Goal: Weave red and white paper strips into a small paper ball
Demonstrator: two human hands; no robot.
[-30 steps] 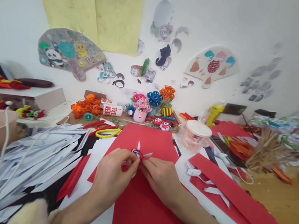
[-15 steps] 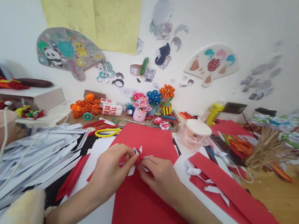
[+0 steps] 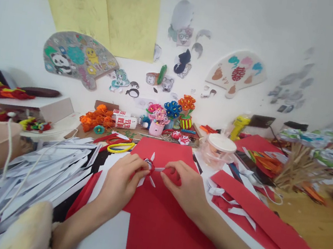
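A small folded knot of red and white paper strips (image 3: 149, 164), with white ends sticking out in several directions, is held just above a red paper sheet (image 3: 166, 225). My left hand (image 3: 123, 178) is closed in a pinch on the knot's left side and partly covers it. From the right, my right hand (image 3: 188, 187) has thumb and forefinger at the tip of one white strip (image 3: 158, 169), which stretches sideways between the hands. The exact contact of those fingertips is hard to see.
Many loose white paper strips (image 3: 48, 173) cover the left side, crossed by a white cable. Folded red paper (image 3: 264, 224) lies at right. Yellow-handled scissors (image 3: 120, 147), a lidded plastic cup (image 3: 222, 144) and small flower pots (image 3: 156, 128) stand behind the sheet.
My right hand has drawn back slightly from the knot, baring the white strip between the hands. The knot, in my left hand, has shifted a little left and its ends are more spread.
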